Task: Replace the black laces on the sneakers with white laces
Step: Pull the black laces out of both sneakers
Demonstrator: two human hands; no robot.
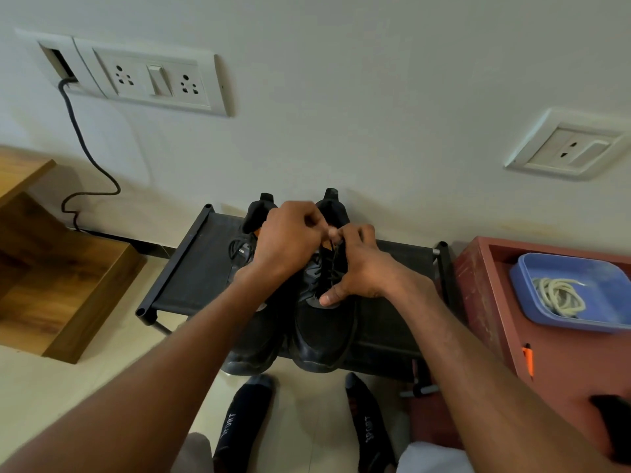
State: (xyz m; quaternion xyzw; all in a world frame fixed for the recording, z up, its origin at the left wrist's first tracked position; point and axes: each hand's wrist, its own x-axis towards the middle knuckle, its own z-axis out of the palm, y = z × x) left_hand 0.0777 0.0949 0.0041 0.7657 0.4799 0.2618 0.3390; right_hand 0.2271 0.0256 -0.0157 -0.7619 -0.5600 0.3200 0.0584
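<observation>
Two black sneakers (317, 322) sit on a low rack (201, 268) by the wall so both hands, left hand (290, 240) and right hand (358, 268), pinch the black lace (333, 264) together, while white laces (560, 295) wait in a blue tub (597, 278).

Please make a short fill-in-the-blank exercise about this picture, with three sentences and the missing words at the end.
1. Both sneakers stand on a low black ____.
2. The white laces lie coiled in a ____ tray on the red cabinet.
3. The left hand and right hand work on the ____ laces of the right-side sneaker.

Missing words: rack; blue; black
</observation>
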